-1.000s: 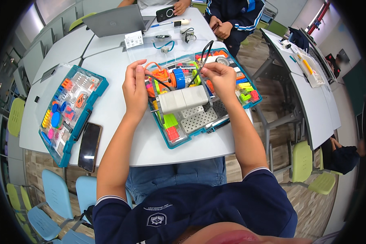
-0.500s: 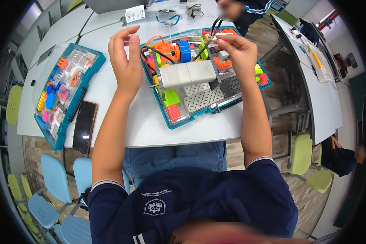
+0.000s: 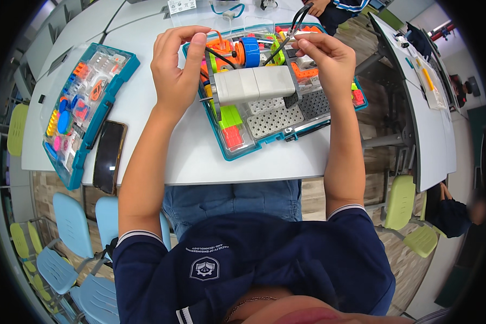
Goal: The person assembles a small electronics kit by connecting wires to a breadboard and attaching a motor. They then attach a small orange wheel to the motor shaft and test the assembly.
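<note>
A brick-built model with a pale grey block (image 3: 254,85) across its front, a blue wheel (image 3: 249,52) and orange parts stands over an open teal-rimmed parts case (image 3: 229,156). My right hand (image 3: 332,56) is closed in a pinch at the far right of the model, its fingertips at a black cable (image 3: 276,56) that loops up above the case. What exactly lies between those fingertips is partly hidden. My left hand (image 3: 175,73) is raised at the model's left side, fingers bent and thumb apart, holding nothing I can see. Near its thumb another black cable end curves out of the model.
A second parts case (image 3: 113,89) with colourful pieces lies at the left, with a dark phone (image 3: 109,156) beside it at the table edge. A white printed card (image 3: 182,5) and a teal cable (image 3: 228,11) lie at the back. Another person's hand (image 3: 314,7) shows at the far side.
Both hands have shifted slightly right relative to the view, and the right fingertips have moved up along the black cable. The table and cases sit slightly higher in view.
</note>
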A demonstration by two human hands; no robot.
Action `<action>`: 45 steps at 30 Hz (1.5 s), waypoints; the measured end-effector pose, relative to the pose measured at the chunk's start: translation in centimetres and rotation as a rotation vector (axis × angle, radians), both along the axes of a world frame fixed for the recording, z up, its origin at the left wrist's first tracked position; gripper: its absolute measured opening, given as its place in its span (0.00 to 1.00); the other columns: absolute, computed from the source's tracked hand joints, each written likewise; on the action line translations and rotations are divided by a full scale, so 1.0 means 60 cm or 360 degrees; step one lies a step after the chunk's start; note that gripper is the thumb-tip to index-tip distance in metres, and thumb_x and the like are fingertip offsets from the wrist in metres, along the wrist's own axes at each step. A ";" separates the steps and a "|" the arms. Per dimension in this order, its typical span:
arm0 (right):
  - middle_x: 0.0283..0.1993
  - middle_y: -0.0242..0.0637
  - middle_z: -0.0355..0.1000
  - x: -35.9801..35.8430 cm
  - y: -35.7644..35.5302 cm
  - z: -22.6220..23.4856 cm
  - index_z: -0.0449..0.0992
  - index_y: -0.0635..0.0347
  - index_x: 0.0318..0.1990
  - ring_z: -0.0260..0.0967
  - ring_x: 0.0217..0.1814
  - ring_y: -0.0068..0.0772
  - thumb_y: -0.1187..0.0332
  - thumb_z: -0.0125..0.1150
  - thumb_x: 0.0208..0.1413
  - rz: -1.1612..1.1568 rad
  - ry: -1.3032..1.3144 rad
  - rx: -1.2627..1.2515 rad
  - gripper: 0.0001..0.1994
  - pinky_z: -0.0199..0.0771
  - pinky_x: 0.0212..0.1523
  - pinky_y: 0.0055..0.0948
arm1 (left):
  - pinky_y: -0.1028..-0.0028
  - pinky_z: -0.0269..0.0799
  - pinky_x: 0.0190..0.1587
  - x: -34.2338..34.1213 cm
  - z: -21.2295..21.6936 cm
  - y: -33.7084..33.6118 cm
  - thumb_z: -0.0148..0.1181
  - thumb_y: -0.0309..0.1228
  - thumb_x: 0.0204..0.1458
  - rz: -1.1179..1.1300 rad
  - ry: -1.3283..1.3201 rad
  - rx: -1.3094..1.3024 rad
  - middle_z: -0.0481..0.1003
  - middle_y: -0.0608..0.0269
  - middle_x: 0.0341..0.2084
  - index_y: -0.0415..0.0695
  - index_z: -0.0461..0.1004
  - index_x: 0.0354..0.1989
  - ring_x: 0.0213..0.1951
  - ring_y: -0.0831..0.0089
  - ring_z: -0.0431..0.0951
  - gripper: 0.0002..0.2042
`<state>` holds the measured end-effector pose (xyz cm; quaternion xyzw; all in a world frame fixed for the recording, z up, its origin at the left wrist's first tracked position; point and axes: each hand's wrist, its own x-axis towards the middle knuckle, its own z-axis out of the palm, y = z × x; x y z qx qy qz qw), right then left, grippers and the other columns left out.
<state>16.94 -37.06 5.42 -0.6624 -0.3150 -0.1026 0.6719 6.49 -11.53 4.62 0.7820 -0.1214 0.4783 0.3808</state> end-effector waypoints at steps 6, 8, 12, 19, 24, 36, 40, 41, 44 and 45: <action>0.33 0.37 0.83 0.005 0.001 -0.005 0.84 0.68 0.39 0.79 0.33 0.21 0.77 0.66 0.57 -0.0089 0.0106 -0.0149 0.05 0.78 0.36 0.19 | 0.72 0.70 0.45 -0.001 -0.003 -0.008 0.61 0.36 0.62 -0.0040 0.0099 0.0002 0.81 0.63 0.34 0.41 0.81 0.37 0.39 0.70 0.75 0.10; 0.33 0.37 0.82 0.004 0.002 -0.006 0.84 0.68 0.39 0.79 0.33 0.21 0.77 0.66 0.57 -0.0055 0.0063 -0.0169 0.05 0.78 0.36 0.19 | 0.71 0.71 0.44 0.000 -0.005 -0.008 0.62 0.35 0.61 -0.0050 0.0131 0.0017 0.81 0.62 0.33 0.40 0.80 0.36 0.38 0.69 0.75 0.10; 0.33 0.37 0.82 -0.005 0.008 -0.009 0.84 0.68 0.38 0.79 0.34 0.22 0.76 0.65 0.58 -0.0020 0.0054 -0.0160 0.05 0.79 0.36 0.20 | 0.71 0.72 0.44 0.000 -0.009 -0.004 0.63 0.35 0.61 -0.0095 0.0215 0.0021 0.81 0.61 0.33 0.40 0.80 0.36 0.37 0.69 0.76 0.10; 0.41 0.38 0.82 -0.006 0.018 -0.008 0.82 0.68 0.42 0.79 0.40 0.24 0.71 0.62 0.63 0.0125 0.0152 -0.0191 0.08 0.79 0.44 0.24 | 0.72 0.73 0.46 -0.004 0.012 0.002 0.61 0.30 0.57 -0.0320 0.0304 0.0006 0.81 0.62 0.34 0.41 0.81 0.37 0.40 0.70 0.78 0.06; 0.45 0.35 0.80 -0.011 0.023 -0.008 0.81 0.64 0.51 0.75 0.42 0.18 0.64 0.59 0.65 0.0293 0.0344 -0.0143 0.14 0.74 0.46 0.19 | 0.70 0.71 0.49 0.001 0.052 0.008 0.58 0.29 0.51 -0.0397 0.0704 0.0238 0.79 0.66 0.32 0.45 0.75 0.53 0.40 0.72 0.77 0.19; 0.36 0.28 0.76 -0.023 0.032 -0.011 0.78 0.68 0.44 0.69 0.38 0.16 0.66 0.60 0.64 0.0170 0.0443 -0.0192 0.11 0.70 0.42 0.20 | 0.72 0.73 0.39 0.016 0.095 -0.009 0.58 0.27 0.49 -0.0348 0.1361 0.0134 0.75 0.70 0.24 0.50 0.70 0.61 0.32 0.79 0.76 0.26; 0.33 0.27 0.74 -0.025 0.034 -0.016 0.77 0.67 0.42 0.67 0.36 0.14 0.67 0.60 0.63 0.0151 0.0443 -0.0186 0.10 0.67 0.38 0.19 | 0.74 0.72 0.36 0.013 0.093 0.004 0.62 0.29 0.50 -0.0425 0.1427 -0.0113 0.77 0.71 0.25 0.47 0.70 0.62 0.34 0.80 0.78 0.27; 0.32 0.26 0.73 -0.026 0.035 -0.018 0.77 0.66 0.41 0.66 0.35 0.14 0.67 0.60 0.63 0.0127 0.0459 -0.0180 0.10 0.66 0.37 0.19 | 0.74 0.72 0.35 0.012 0.092 0.007 0.62 0.30 0.49 -0.0431 0.1437 -0.0159 0.78 0.71 0.26 0.47 0.70 0.62 0.35 0.80 0.78 0.28; 0.29 0.26 0.71 -0.027 0.043 -0.026 0.75 0.65 0.38 0.64 0.33 0.14 0.66 0.59 0.63 0.0082 0.0443 -0.0116 0.09 0.63 0.35 0.20 | 0.72 0.72 0.42 0.014 0.087 0.012 0.65 0.31 0.47 -0.0402 0.1455 -0.0241 0.81 0.68 0.27 0.44 0.69 0.62 0.37 0.78 0.79 0.30; 0.29 0.26 0.70 -0.027 0.046 -0.028 0.75 0.64 0.37 0.63 0.32 0.14 0.66 0.59 0.63 0.0037 0.0478 -0.0105 0.09 0.62 0.34 0.20 | 0.72 0.70 0.46 0.015 0.084 0.012 0.66 0.31 0.47 -0.0409 0.1423 -0.0266 0.82 0.67 0.28 0.44 0.69 0.62 0.38 0.78 0.79 0.30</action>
